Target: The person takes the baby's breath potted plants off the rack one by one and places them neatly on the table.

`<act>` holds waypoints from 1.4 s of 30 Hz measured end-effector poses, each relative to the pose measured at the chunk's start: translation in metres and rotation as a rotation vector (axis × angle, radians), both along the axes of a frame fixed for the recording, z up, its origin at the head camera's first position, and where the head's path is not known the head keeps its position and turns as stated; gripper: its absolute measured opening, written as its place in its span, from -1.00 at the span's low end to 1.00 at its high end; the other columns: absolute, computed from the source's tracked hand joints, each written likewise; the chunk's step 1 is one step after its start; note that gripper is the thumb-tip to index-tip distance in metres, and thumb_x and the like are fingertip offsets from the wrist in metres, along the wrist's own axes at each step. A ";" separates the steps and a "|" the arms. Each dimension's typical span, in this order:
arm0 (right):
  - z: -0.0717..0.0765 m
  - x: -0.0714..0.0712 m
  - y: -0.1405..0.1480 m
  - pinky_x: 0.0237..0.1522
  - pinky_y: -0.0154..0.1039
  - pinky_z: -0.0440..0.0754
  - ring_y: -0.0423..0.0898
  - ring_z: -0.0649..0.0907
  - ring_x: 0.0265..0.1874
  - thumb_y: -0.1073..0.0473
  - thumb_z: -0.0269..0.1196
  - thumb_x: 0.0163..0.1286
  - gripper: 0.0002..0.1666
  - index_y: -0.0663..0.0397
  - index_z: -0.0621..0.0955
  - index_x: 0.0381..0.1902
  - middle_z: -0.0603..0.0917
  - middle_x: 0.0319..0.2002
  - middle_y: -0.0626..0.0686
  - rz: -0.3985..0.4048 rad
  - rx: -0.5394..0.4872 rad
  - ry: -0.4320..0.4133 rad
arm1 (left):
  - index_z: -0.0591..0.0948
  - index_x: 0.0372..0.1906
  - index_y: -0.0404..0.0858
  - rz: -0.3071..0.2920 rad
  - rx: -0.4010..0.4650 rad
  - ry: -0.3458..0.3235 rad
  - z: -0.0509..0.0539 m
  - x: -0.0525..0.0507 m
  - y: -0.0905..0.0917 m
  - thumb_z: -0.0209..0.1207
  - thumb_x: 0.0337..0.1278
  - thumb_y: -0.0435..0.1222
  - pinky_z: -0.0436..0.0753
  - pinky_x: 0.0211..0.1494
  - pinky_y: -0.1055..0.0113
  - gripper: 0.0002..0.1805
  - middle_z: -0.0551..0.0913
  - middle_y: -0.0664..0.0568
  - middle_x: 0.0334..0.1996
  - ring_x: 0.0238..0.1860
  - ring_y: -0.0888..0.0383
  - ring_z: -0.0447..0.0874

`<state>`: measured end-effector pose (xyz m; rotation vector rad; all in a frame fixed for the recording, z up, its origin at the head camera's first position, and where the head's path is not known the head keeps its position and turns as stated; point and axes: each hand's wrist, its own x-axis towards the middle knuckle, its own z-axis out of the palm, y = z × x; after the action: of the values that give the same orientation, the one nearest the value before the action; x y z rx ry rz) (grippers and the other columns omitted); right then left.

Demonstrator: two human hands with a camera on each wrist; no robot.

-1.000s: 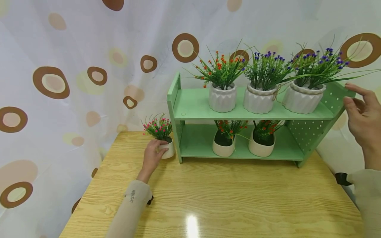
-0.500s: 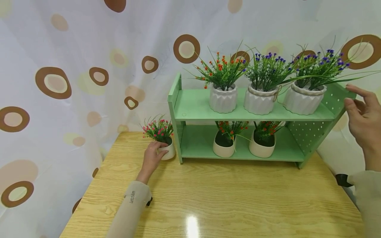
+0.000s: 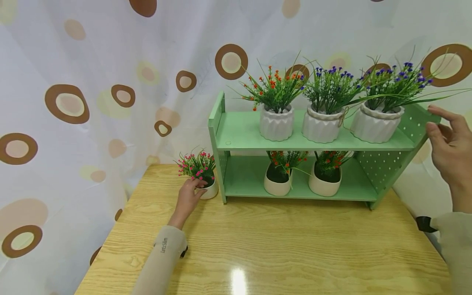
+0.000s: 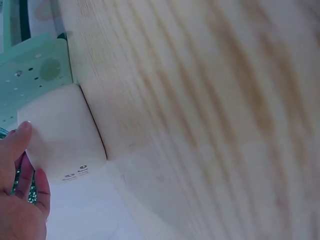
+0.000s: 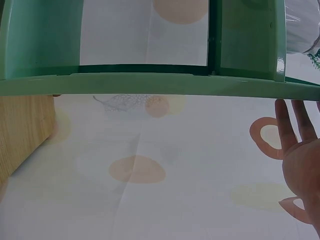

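My left hand (image 3: 187,200) pinches the rim of a small white flower pot (image 3: 211,191) with pink artificial flowers (image 3: 194,164). The pot is on the table just left of the green two-tier shelf (image 3: 236,130). In the left wrist view, the thumb lies against the outside of the pot (image 4: 65,132), dark lettering shows low on its wall, and the other fingers curl at its rim. My right hand (image 3: 452,143) holds the upper front edge of the shelf's right side panel between thumb and forefinger. In the right wrist view its fingers touch the green shelf edge (image 5: 150,84).
On the top shelf stand three ribbed white pots, one with orange flowers (image 3: 273,82) and two with purple (image 3: 333,76). Two cream pots (image 3: 277,187) with orange-red flowers sit below. The wooden table (image 3: 280,241) extends in front; a patterned curtain (image 3: 155,49) hangs behind.
The pink flowers have tipped slightly forward and lower, and the left fingers have shifted a little over the rim. The right hand and the shelf have stayed in place.
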<state>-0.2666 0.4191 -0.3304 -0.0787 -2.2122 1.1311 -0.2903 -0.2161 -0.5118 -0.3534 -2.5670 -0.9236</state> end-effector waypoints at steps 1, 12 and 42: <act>0.000 0.000 0.000 0.60 -0.23 0.23 -0.35 0.37 0.42 0.04 -0.13 0.73 -0.45 -0.50 0.29 0.57 0.22 0.55 -0.35 -0.001 0.000 -0.001 | 0.76 -0.10 -0.30 0.000 0.001 0.001 0.000 0.000 0.000 0.42 0.20 -0.39 0.67 -0.03 -0.03 -0.81 0.71 -0.13 -0.25 -0.15 -0.09 0.65; 0.001 -0.001 -0.001 0.55 -0.29 0.30 -0.37 0.39 0.42 0.03 -0.12 0.72 -0.45 -0.49 0.30 0.57 0.24 0.57 -0.29 -0.008 -0.008 0.004 | 0.73 -0.02 -0.29 -0.035 0.037 0.026 0.009 0.003 0.003 0.46 0.19 -0.29 0.70 0.03 -0.03 -0.71 0.71 -0.13 -0.17 -0.09 -0.08 0.67; 0.002 0.000 0.000 0.48 -0.45 0.31 -0.41 0.38 0.42 0.02 -0.06 0.70 -0.45 -0.50 0.33 0.55 0.28 0.56 -0.29 -0.007 -0.067 -0.017 | 0.35 0.53 -0.11 -0.205 0.301 0.072 0.188 -0.001 0.160 0.34 0.32 0.04 0.61 0.38 0.11 -0.21 0.41 -0.03 0.44 0.41 -0.08 0.48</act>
<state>-0.2664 0.4195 -0.3281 -0.1251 -2.1874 1.2045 -0.2915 -0.0557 -0.3236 -0.5568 -2.3103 -1.3247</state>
